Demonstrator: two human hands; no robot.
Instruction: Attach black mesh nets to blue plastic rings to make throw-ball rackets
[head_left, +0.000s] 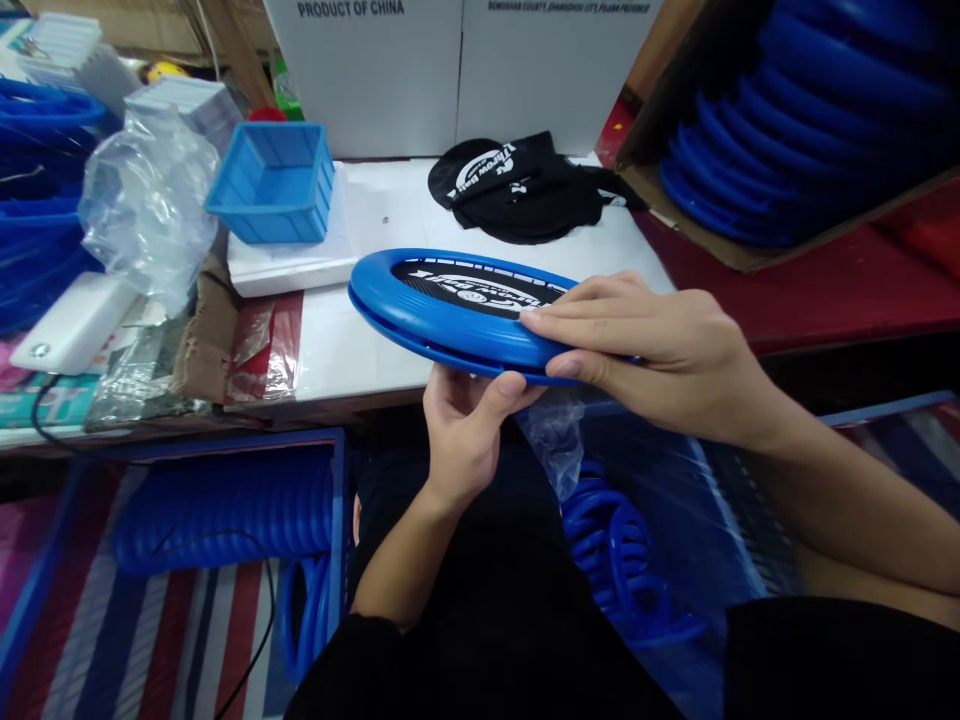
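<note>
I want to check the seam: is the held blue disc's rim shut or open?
Open at the near-left edge: the blue disc shows a dark gap between two layers. Far edge: cannot tell.

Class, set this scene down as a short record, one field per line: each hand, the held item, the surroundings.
Left hand: beneath the blue ring, thumb at its near edge
Right hand: fingers over the top, thumb on the near side
Centre: black panel, white print
Behind, on the white tabletop: black printed fabric
Far right: blue parts in a carton
</note>
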